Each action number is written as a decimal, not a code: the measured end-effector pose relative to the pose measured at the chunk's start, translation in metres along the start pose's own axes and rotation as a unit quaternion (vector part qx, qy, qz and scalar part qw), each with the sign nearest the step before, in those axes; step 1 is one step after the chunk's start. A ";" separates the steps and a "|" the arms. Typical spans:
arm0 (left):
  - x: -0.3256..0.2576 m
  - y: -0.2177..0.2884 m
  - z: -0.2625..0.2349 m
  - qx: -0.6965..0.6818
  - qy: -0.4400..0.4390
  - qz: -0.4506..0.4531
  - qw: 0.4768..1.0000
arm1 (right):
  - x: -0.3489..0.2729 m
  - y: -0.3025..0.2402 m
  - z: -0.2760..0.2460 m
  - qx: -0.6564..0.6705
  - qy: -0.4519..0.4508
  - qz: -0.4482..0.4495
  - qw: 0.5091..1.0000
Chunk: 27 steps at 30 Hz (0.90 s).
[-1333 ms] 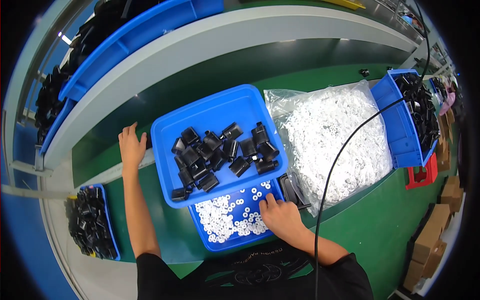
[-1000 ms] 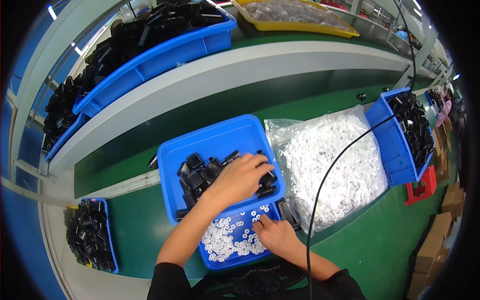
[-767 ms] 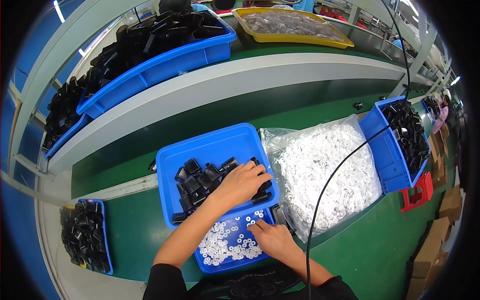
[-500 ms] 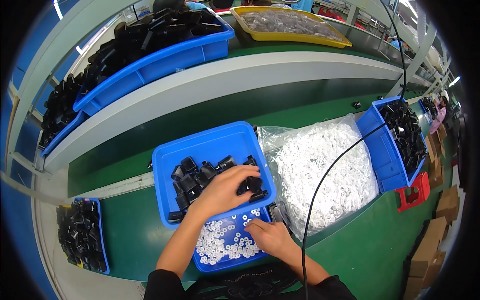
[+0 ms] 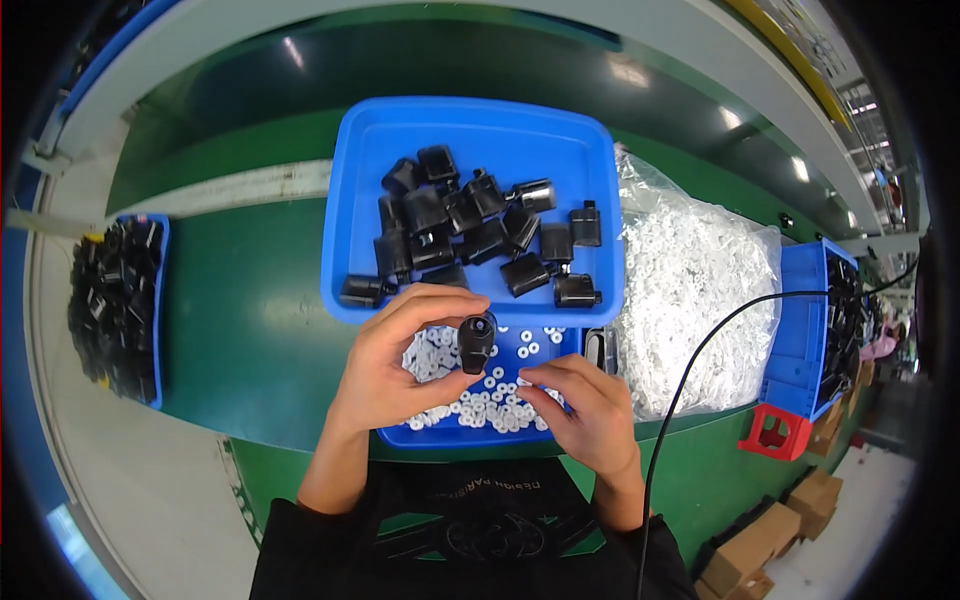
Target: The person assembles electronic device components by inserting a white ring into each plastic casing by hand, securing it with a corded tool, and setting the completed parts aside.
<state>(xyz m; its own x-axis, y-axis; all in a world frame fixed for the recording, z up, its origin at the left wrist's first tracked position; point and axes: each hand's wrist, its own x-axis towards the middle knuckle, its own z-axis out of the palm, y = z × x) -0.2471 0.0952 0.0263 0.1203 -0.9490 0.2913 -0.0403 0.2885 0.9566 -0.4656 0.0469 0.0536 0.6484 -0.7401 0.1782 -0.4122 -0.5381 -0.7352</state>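
Note:
My left hand (image 5: 385,360) grips a black plastic bottle-shaped part (image 5: 477,342) between thumb and fingers, its narrow end with a small hole turned up toward me. Beside it, my right hand (image 5: 590,405) pinches a small white ring washer (image 5: 523,381), partly covered by the fingertips. Under both hands lies a shallow blue tray (image 5: 550,340) of loose white washers (image 5: 497,412). Just beyond stands a larger blue tray (image 5: 470,115) with several of the same black parts (image 5: 425,210), lying at various angles.
A clear plastic bag (image 5: 700,300) full of white washers lies to the right. Past it are a blue bin (image 5: 797,335) of black parts and a red stool (image 5: 776,432). Another bin of black parts (image 5: 115,310) is far left. A black cable (image 5: 672,400) hangs across the right side.
My left hand has come out of the larger tray toward me, bringing a black part. My right hand has lifted a washer from the small tray. The view has tilted downward.

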 end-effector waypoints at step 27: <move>-0.024 0.009 -0.002 0.029 -0.140 -0.003 0.990 | 0.014 -0.011 -0.003 0.066 -0.031 -0.097 0.993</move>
<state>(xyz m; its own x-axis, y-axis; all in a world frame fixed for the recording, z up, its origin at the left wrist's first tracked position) -0.2479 0.1206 0.0280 -0.1591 -0.9510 0.2650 -0.0984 0.2824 0.9542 -0.4538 0.0408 0.0659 0.7479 -0.5988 0.2866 -0.1914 -0.6079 -0.7706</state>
